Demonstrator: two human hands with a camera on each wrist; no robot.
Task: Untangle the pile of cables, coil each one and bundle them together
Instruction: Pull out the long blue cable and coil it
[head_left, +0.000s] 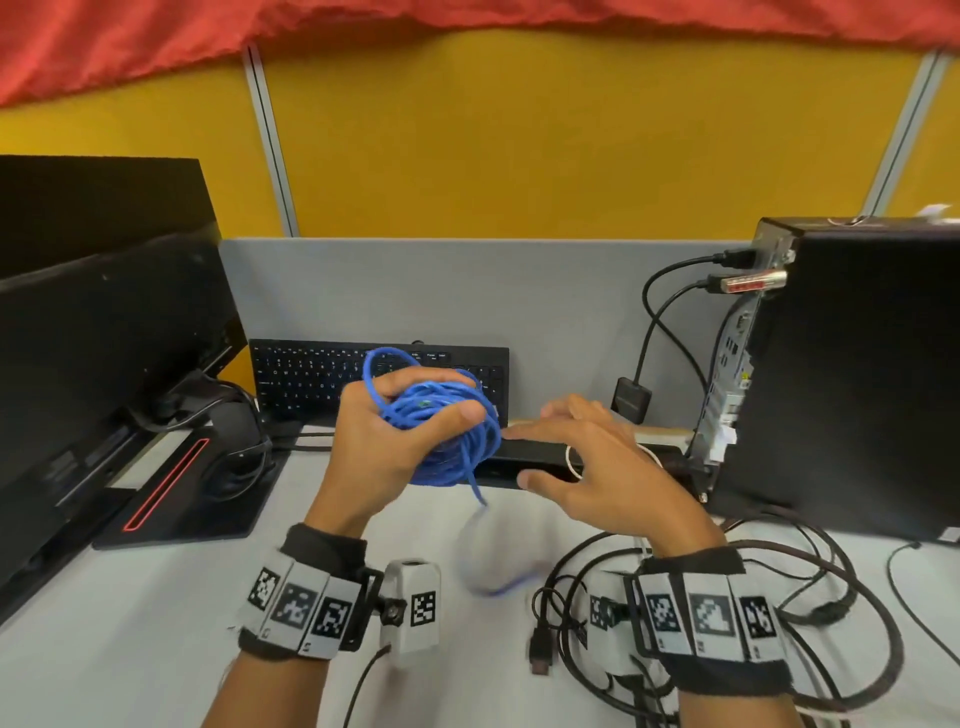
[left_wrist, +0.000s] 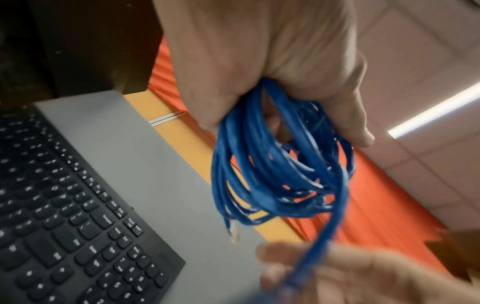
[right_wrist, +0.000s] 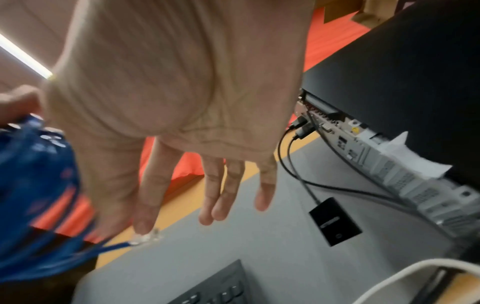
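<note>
My left hand (head_left: 457, 397) grips a bundle of blue network cable (head_left: 441, 421) raised above the desk, thumb across the front of the loops. One blue tail (head_left: 475, 491) hangs from the coil and blurs below it. My right hand (head_left: 540, 454) is just right of the coil with fingers straight and spread, holding nothing. In the right wrist view the clear plug (right_wrist: 145, 238) at the blue cable's end lies just below my right hand's (right_wrist: 124, 222) index fingertip. The left wrist view shows the coil (left_wrist: 272, 164) under my left hand (left_wrist: 319, 127). Tangled black cables (head_left: 779, 597) lie on the desk at right.
A black keyboard (head_left: 311, 374) leans against the grey partition. Monitors (head_left: 104, 338) and headphones (head_left: 234, 452) fill the left. A black computer tower (head_left: 857, 374) stands at right with plugged-in cables and a small adapter (head_left: 631, 400). A black box (head_left: 524, 460) sits behind my hands.
</note>
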